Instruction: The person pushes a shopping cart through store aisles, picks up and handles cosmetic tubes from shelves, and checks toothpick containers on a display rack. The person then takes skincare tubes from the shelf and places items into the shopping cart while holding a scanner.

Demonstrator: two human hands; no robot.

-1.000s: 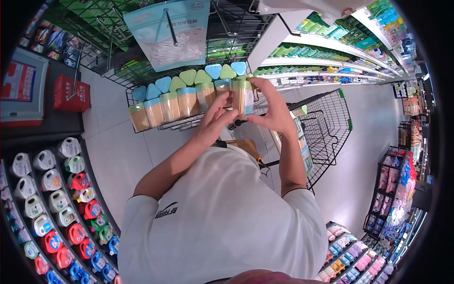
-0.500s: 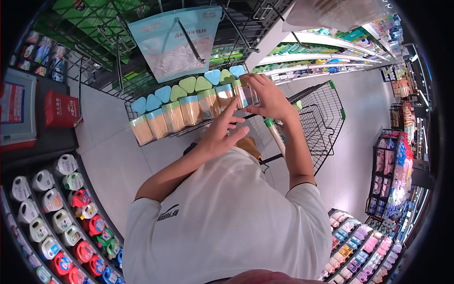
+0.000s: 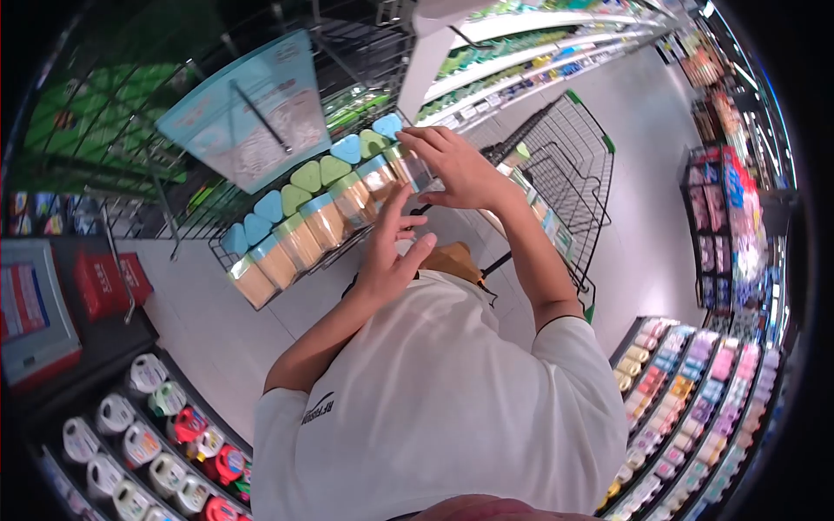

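Observation:
My right hand (image 3: 465, 169) curls around the right end of a row of clear toothpick containers (image 3: 323, 221), fingers over the top and thumb below. The end toothpick container (image 3: 415, 169) sits between its fingers and thumb. My left hand (image 3: 388, 260) hovers in front of the row with fingers apart, its index fingertip close to the containers; whether it touches is unclear. The lids alternate between blue and green, and tan sticks show through the sides. A wire shelf basket (image 3: 224, 253) holds the row.
Above the row, a light-blue floss-pick bag (image 3: 248, 113) hangs from a metal hook. A wire shopping cart (image 3: 565, 165) with goods stands at the right. Detergent bottles (image 3: 143, 443) fill shelves at lower left. A red box (image 3: 113, 282) is at the left, and stocked shelves (image 3: 695, 391) stand at lower right.
The view has turned and shifted, so the container row and hanging bag appear farther left and more tilted. Both hands keep nearly the same pose at the row's right end.

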